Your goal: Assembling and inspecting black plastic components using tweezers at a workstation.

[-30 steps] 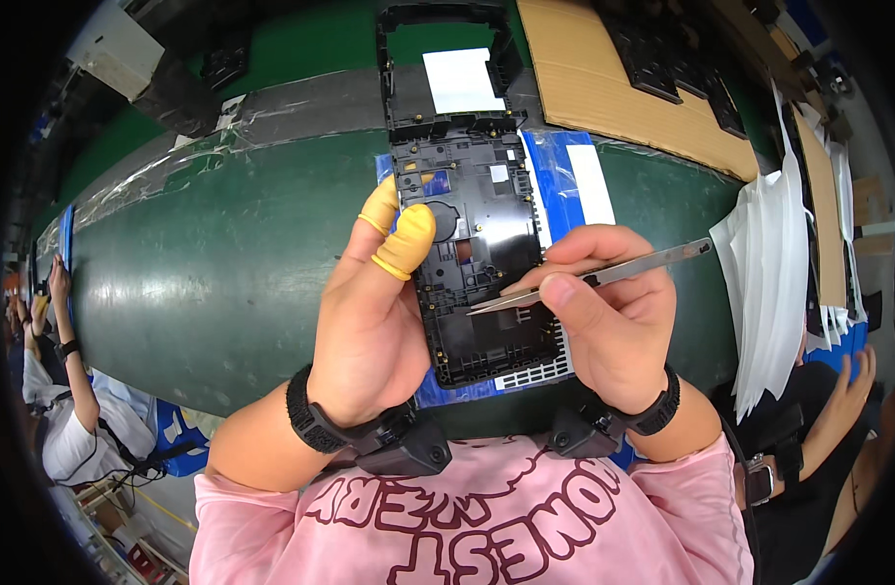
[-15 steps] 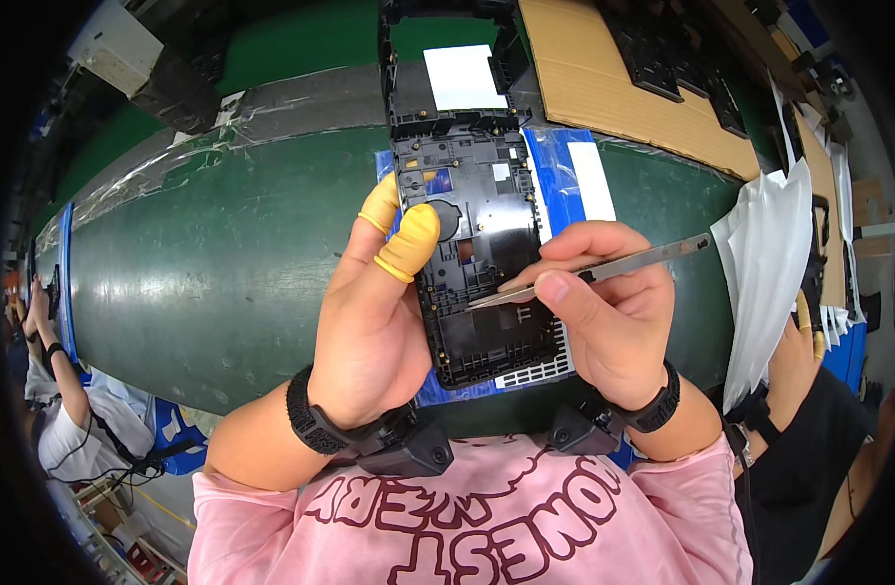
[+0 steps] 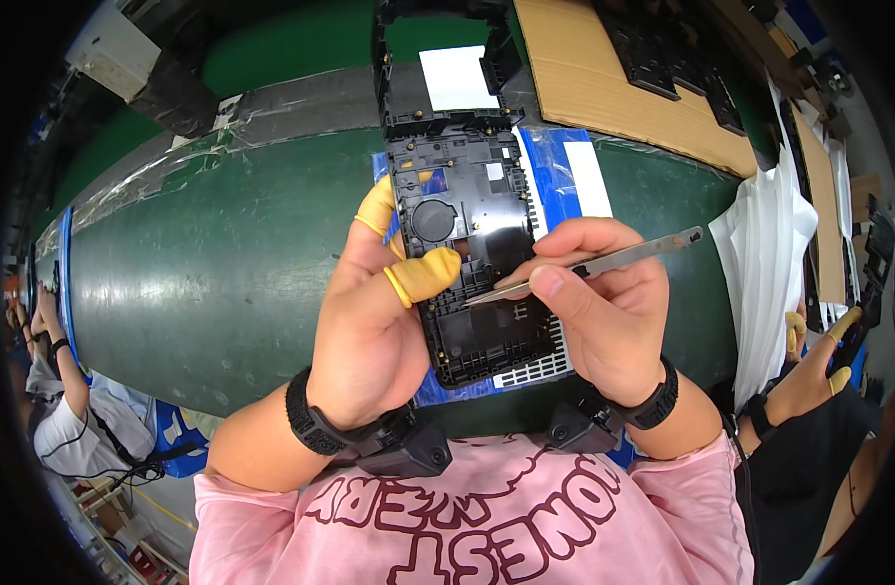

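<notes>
A long black plastic housing [image 3: 486,341], moulded with ribs and small brass inserts, is gripped along its left side by my left hand [image 3: 374,322]. Yellow finger cots cover my thumb and a finger of that hand; the thumb presses on the housing's inner face, below a round black disc shape [image 3: 433,221]. Metal tweezers [image 3: 638,255] are pinched between the thumb and fingers of my right hand [image 3: 613,312]. Their tips touch or hover just over the housing near my left thumb; I cannot tell whether anything sits between them.
Beneath the housing lies a blue-and-white sheet [image 3: 555,180] on the green table [image 3: 214,263]. Cardboard [image 3: 584,88] with black parts is at the far right. White foam sheets [image 3: 759,263] stand at the right edge, beside a co-worker's hand [image 3: 808,380]. Another person sits far left.
My left thumb has slid down the housing toward the tweezer tips, uncovering the round disc shape. At right, the co-worker's hand has moved and now holds a black part.
</notes>
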A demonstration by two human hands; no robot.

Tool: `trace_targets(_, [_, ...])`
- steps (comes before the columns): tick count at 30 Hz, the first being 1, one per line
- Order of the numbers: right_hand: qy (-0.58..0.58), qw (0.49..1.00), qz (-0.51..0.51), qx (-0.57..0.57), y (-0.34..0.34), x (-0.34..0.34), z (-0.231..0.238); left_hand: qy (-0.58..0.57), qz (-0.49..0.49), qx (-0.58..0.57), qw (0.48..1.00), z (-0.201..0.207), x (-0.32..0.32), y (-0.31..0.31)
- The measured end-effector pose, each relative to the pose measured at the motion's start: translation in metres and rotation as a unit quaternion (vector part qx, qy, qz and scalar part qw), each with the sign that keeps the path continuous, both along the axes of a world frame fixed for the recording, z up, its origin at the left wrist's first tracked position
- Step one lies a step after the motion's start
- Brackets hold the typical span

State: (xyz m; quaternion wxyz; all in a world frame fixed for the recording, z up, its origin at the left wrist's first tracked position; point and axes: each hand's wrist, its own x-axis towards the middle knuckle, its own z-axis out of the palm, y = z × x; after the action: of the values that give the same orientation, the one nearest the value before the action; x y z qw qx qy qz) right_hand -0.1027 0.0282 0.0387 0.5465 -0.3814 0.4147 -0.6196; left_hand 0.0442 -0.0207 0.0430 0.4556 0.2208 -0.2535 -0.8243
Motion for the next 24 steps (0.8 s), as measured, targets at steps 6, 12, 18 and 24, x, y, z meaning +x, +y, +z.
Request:
trace_targets(6, [-0.042, 0.999, 0.004, 0.031, -0.0023, -0.0018, 0.0017, -0.002, -0.013, 0.02, 1.0, -0.0003, 0.0014, -0.0015])
trace_targets(12, [-0.028, 0.999, 0.001, 0.025, -0.0015, -0.0013, 0.0009, 0.007, -0.016, 0.017, 1.0, 0.0011, 0.0, -0.0007])
trace_targets(18, [-0.023, 0.999, 0.003, 0.026, -0.0026, -0.0018, 0.0001, -0.059, 0.001, -0.002, 0.998, -0.0015, 0.0013, 0.0002])
trace_targets(24, [-0.035, 0.999, 0.003, 0.025, -0.0022, -0.0017, 0.0003, -0.008, -0.011, 0.015, 1.0, 0.0004, 0.0008, -0.0004])
